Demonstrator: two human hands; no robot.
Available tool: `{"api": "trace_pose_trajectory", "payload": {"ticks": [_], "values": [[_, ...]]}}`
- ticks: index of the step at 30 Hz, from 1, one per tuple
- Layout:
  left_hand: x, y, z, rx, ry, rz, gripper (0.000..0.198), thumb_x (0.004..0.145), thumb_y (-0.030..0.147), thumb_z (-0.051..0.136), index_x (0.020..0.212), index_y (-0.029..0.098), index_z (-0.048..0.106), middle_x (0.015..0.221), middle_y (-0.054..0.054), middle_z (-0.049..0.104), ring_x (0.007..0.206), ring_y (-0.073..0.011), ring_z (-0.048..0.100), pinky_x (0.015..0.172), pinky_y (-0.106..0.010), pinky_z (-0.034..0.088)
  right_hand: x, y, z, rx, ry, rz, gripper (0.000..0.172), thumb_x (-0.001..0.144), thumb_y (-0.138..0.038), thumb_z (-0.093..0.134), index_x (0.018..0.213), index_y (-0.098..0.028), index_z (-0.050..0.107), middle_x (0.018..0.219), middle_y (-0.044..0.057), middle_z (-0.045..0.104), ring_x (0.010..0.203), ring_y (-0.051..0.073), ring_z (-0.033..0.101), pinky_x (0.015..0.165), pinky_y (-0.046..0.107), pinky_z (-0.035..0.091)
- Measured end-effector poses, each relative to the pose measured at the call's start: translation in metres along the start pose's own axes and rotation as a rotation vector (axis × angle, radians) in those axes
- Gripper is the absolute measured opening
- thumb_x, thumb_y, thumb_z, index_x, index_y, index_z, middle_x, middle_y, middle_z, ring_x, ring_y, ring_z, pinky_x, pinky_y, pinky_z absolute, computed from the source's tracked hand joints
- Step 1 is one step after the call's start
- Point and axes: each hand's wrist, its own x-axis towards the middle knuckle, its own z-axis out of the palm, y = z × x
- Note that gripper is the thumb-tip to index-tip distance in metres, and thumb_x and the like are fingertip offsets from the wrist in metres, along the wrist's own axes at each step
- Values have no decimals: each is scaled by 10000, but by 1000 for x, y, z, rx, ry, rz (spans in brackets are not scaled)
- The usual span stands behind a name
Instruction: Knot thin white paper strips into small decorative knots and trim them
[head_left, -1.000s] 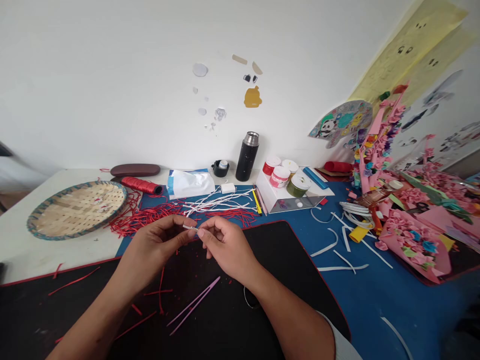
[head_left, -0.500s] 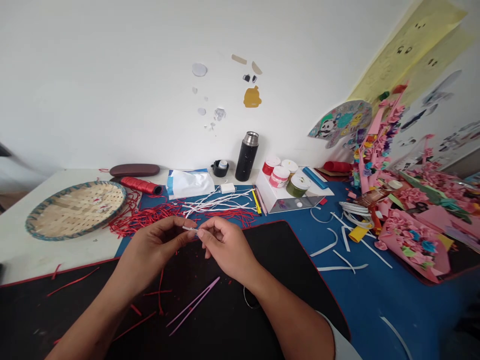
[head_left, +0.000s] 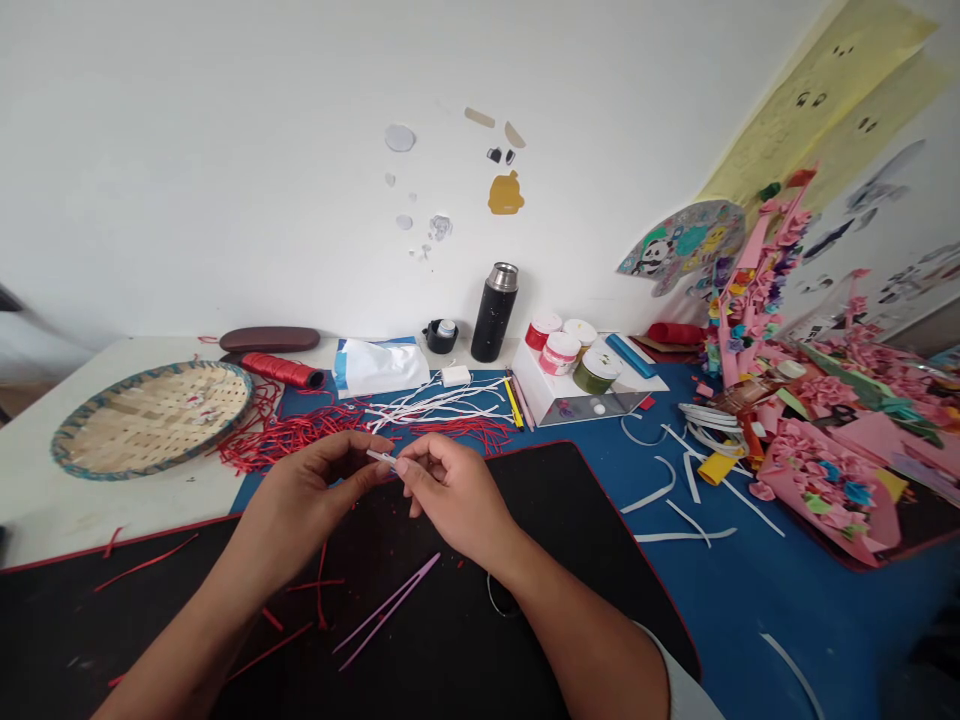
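Above the black mat, my left hand and my right hand meet fingertip to fingertip. Both pinch a small white strip; its ends are partly covered by the fingers, so I cannot tell its full length. A thin pale loop shows on the mat beside my right forearm. Below my hands lie pink-purple tweezers, with their tips apart. Just beyond my fingers are white cords and a heap of red cords.
A woven basket and a red thread spool are at left. Behind stand a black thermos and a white box bearing several paint jars. White strips and pink paper flowers lie to the right.
My left fingers have shifted slightly, and the white strip between my hands now tilts a little more. My right hand stays almost still.
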Motion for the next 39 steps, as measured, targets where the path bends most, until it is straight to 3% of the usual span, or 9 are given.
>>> {"api": "trace_pose_trajectory", "payload": {"ticks": [10,22,26,30,39], "values": [[2,-1,-1,-24,-31,-67,358,739,578,823,887,252,837,777,-35,806,633,-218,652,536,-285,460,0,3,-1,-12,-19,-1,131,996,-334,650,975,-206,673,745,-31,649,570,108,629,564,229,499],[3,-5,-3,-28,-66,-42,336,757,582,812,857,262,835,826,-50,832,735,-260,728,589,-306,518,0,0,0,26,-79,27,104,1009,-303,638,993,-205,671,744,-40,647,537,98,614,549,224,476],[4,-7,-1,-117,-55,-72,380,746,562,838,953,244,824,804,-44,801,726,-249,716,609,-319,532,0,0,-1,55,-85,17,128,1003,-321,650,962,-200,651,727,-44,644,530,98,612,545,224,466],[5,-9,0,-304,-81,-95,430,713,483,911,1045,230,805,856,-44,797,802,-251,739,723,-352,580,1,-2,-1,133,-89,54,160,998,-346,649,950,-193,638,708,-44,642,518,97,604,542,226,466],[5,-12,-5,-278,-112,-74,333,741,485,914,955,241,841,824,-48,804,761,-242,716,669,-327,552,1,-8,-3,240,-143,97,205,974,-384,661,927,-187,632,676,-38,643,502,98,598,466,203,387]]}}
